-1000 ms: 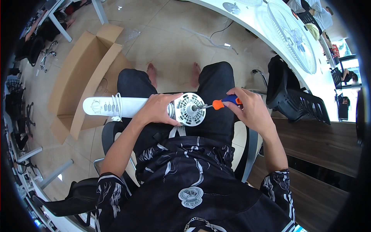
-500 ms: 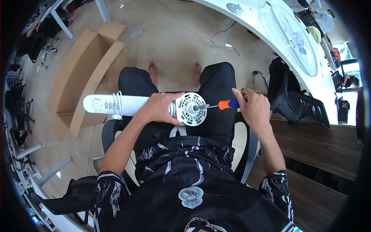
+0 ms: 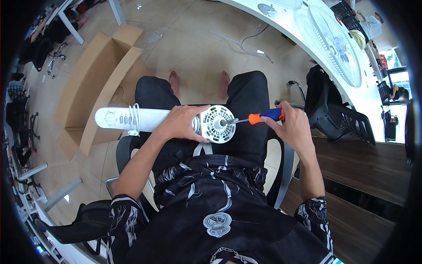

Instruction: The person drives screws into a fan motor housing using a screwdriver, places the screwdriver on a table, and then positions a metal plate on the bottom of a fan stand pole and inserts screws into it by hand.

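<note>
A white fan body [image 3: 151,118] lies across my thighs, its control panel and a bundled white cord [image 3: 134,119] toward the left. My left hand [image 3: 179,122] grips it just behind the round slotted motor housing [image 3: 216,134]. My right hand [image 3: 291,126] holds a screwdriver [image 3: 263,117] by its blue and orange handle. The screwdriver's shaft points left, and its tip reaches the metal parts at the motor's centre. Whether the tip sits in a screw is too small to tell.
An open cardboard box [image 3: 94,83] stands on the floor at the left. At the upper right, a white table [image 3: 292,33] carries fan grilles [image 3: 336,46] and a metal disc [image 3: 267,10]. A black chair [image 3: 332,105] stands below it. Other people are in the far background.
My right hand has turned around the screwdriver handle and shifted slightly right, its thumb now lower. The left hand and fan body stay in place.
</note>
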A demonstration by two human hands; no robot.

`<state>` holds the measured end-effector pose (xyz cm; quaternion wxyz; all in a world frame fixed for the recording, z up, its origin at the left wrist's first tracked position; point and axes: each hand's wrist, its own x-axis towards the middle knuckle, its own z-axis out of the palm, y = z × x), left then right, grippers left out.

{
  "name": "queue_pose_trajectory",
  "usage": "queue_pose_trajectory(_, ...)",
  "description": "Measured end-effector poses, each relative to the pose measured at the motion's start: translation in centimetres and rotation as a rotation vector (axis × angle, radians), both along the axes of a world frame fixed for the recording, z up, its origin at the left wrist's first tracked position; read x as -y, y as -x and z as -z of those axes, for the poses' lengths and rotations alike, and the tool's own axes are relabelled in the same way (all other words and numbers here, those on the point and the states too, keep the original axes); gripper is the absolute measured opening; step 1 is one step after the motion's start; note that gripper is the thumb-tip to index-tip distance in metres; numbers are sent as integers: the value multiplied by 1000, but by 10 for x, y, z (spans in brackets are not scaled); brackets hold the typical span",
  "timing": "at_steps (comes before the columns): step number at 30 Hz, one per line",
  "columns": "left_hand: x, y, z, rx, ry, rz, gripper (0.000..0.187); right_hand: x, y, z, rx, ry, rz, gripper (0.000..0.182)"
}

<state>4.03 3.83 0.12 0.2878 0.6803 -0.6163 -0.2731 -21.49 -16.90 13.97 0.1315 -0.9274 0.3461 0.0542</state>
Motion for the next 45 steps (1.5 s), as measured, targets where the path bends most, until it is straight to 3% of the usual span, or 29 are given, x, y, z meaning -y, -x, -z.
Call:
queue_pose_trajectory(3,0,0,-2,7,-11,5,102,4,3,8,70,25,-22,48)
queue_pose_trajectory(5,0,0,-1,2,-17,5,102,3,5,17,313,52,-169,45)
queue_pose_trajectory(9,0,0,-1,-9,-2,3,100,-11,-3,0,249,27,-275,41)
queue_pose_trajectory(12,1,1,1,-1,-2,7,101,-15,-4,-7,342,-21,-385,38)
queue_pose_trajectory(15,0,0,0,10,-7,1,102,-17,-10,-7,303,-134,-374,41)
queue_pose_trajectory(17,1,1,0,3,-14,7,102,-21,-18,-8,-61,-62,-126,44)
queue_pose_trajectory(18,1,1,1,12,-9,2,101,-20,-16,-7,-60,-60,-125,44)
queue_pose_trajectory(20,-1,0,1,22,-9,-6,100,-18,-11,-2,196,8,-239,39)
queue_pose_trajectory(21,-1,0,0,17,-18,-5,100,-17,-13,-3,197,9,-238,39)
queue_pose_trajectory(23,1,0,1,11,-23,-1,100,-15,-16,-5,546,-31,-456,38)
queue_pose_trajectory(24,1,0,2,11,-13,2,100,-18,-16,-8,546,-32,-457,38)
queue_pose_trajectory(26,0,0,1,11,-6,-1,101,-23,-16,-16,238,-226,-260,38)
queue_pose_trajectory(27,0,0,-1,10,-8,0,101,-22,-17,-14,237,-229,-261,38)
queue_pose_trajectory(29,1,1,-2,9,-8,8,101,-17,-18,-6,-30,-59,-142,41)
queue_pose_trajectory(30,2,1,-1,11,-9,6,101,-15,-15,-4,-28,-57,-140,41)
queue_pose_trajectory(32,0,0,0,13,-10,5,100,-12,-9,-1,385,88,-373,40)
queue_pose_trajectory(33,1,0,0,10,-17,1,100,-12,-8,0,384,91,-371,40)
queue_pose_trajectory(35,1,0,0,6,-25,-4,101,-13,-10,1,490,-80,-457,40)
queue_pose_trajectory(36,2,0,-1,11,-26,0,101,-16,-13,-3,490,-83,-461,40)
queue_pose_trajectory(38,0,1,-1,14,-30,3,102,-23,-18,-15,94,-174,-49,39)
queue_pose_trajectory(42,0,0,-2,15,-41,0,101,-11,-11,-2,-22,-136,-76,40)
queue_pose_trajectory(44,1,0,-2,16,-41,6,101,-11,-4,-3,379,-47,-356,37)
queue_pose_trajectory(45,2,0,-2,9,-42,8,101,-11,-3,-4,377,-45,-356,37)
